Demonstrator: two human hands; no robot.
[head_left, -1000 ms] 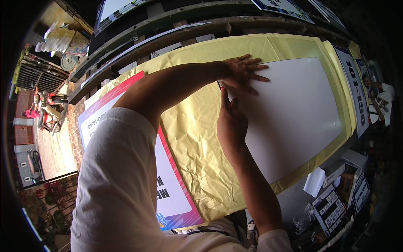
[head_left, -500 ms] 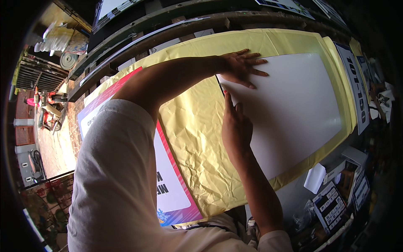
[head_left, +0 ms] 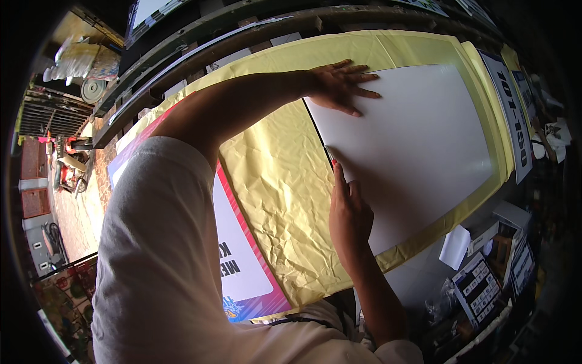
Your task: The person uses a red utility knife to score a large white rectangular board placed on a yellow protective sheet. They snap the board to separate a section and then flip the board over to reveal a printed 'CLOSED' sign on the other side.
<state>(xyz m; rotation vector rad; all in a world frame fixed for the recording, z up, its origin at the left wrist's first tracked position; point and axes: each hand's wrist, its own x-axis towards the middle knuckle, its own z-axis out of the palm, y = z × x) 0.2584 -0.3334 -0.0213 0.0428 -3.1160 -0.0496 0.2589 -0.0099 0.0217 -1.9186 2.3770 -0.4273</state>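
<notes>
A large white sheet (head_left: 418,133) lies on crumpled yellow paper (head_left: 276,182). My left hand (head_left: 339,85) presses flat on its far left corner, fingers spread. Along the sheet's left edge, my right hand (head_left: 350,212) is closed around a utility knife (head_left: 334,162). Only a little red and the thin tip of the knife show; my fingers hide the rest. The tip touches the edge, where a dark line runs from the knife up toward my left hand. My left arm reaches across a printed panel with a red and purple border (head_left: 251,273).
A printed sign (head_left: 509,115) lies past the yellow paper's right end. A dark slatted frame (head_left: 242,39) runs along the far side. At lower right stand a box (head_left: 506,242) and a printed card (head_left: 476,291). A motorbike (head_left: 73,164) is far left.
My right hand has drawn the knife toward me along the sheet's left edge, and the dark line behind it is longer. My left hand stays pressed on the corner. The view has shifted slightly.
</notes>
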